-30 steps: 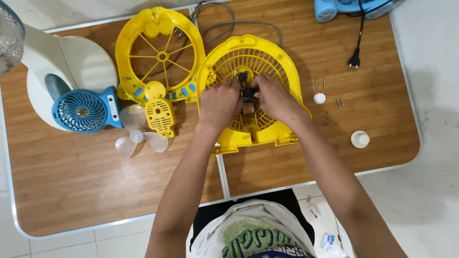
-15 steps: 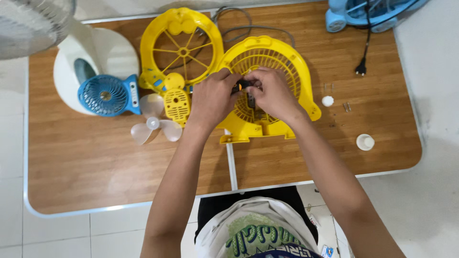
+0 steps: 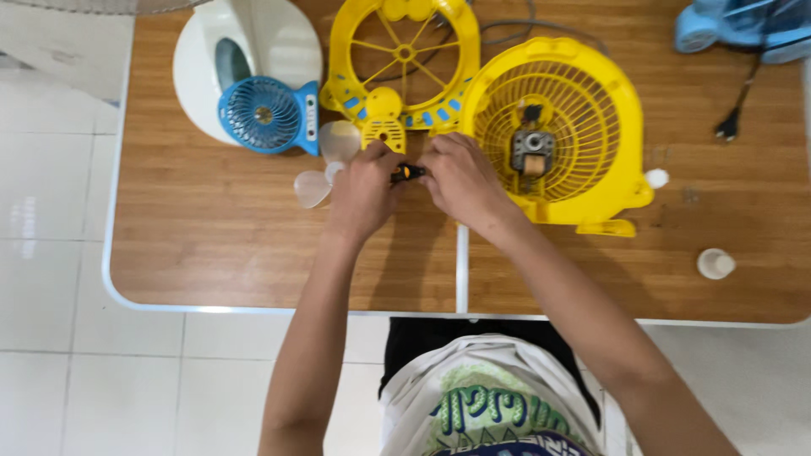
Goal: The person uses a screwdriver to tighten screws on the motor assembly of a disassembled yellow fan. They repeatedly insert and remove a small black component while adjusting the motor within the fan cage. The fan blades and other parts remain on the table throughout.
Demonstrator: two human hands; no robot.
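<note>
My left hand and my right hand meet over the wooden table, both closed on a small orange-and-black tool held between them. Just right of my right hand lies the yellow fan housing with its grille and a bare metal motor at the centre. Behind my hands rests the yellow front grille ring. A clear fan blade lies beside my left hand, partly hidden by it.
A small blue fan leans on a white round base at the back left. A blue appliance and a black plug sit at the back right. Two white caps lie on the right.
My hands have left the motor in the yellow housing and come together left of it, over the table, with the small tool between them. The camera view has shifted.
</note>
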